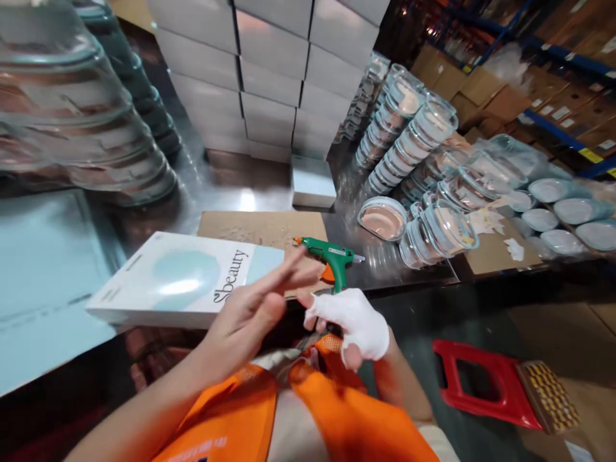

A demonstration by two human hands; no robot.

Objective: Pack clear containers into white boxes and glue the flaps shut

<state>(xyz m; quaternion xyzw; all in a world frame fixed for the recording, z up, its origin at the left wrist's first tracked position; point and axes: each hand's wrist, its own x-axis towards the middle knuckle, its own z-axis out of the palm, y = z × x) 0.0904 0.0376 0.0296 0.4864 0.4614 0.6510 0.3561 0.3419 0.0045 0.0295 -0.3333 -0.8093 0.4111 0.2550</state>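
Note:
My right hand (353, 324), in a white glove, is wrapped around the handle of a green glue gun (332, 255) with an orange trigger, its nozzle pointing left over a cardboard sheet (260, 228). My left hand (255, 308) is bare with fingers spread, hovering just left of the gun and over the right end of a flat white and pale blue "Sbeauty" box (178, 279) lying on the metal table (226, 186). It holds nothing.
Stacked glass bowls (72, 109) rise at the left. A wall of grey boxes (269, 70) stands behind, one small box (312, 181) in front. Rows of glass lidded containers (423, 167) fill the right. A red stool (486, 382) sits on the floor.

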